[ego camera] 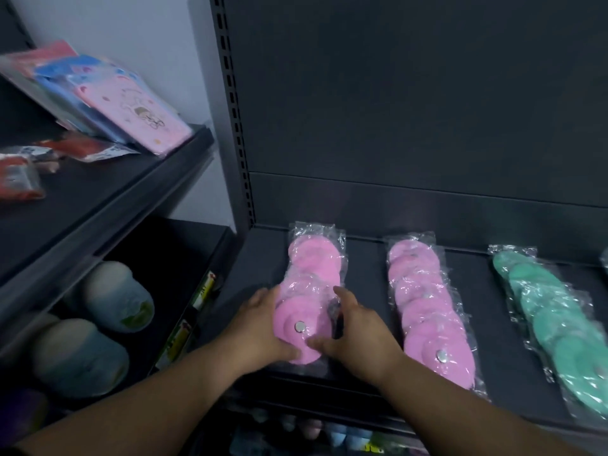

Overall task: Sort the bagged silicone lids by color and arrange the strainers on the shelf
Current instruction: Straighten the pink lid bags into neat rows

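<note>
A clear bag of pink silicone lids (311, 284) lies lengthwise on the dark shelf (365, 258). My left hand (263, 327) holds its near left edge, thumb on the front lid. My right hand (353, 327) holds the near right edge, thumb on the same lid. A second bag of pink lids (427, 307) lies parallel to the right, untouched. Further right lies a bag of green lids (556, 317). No strainers are visible.
The left shelving unit holds pink and blue packaged items (108, 100) on top and pale rounded containers (115, 297) below. A slotted upright post (233, 110) divides the two units. More coloured goods (329, 436) sit on the shelf beneath.
</note>
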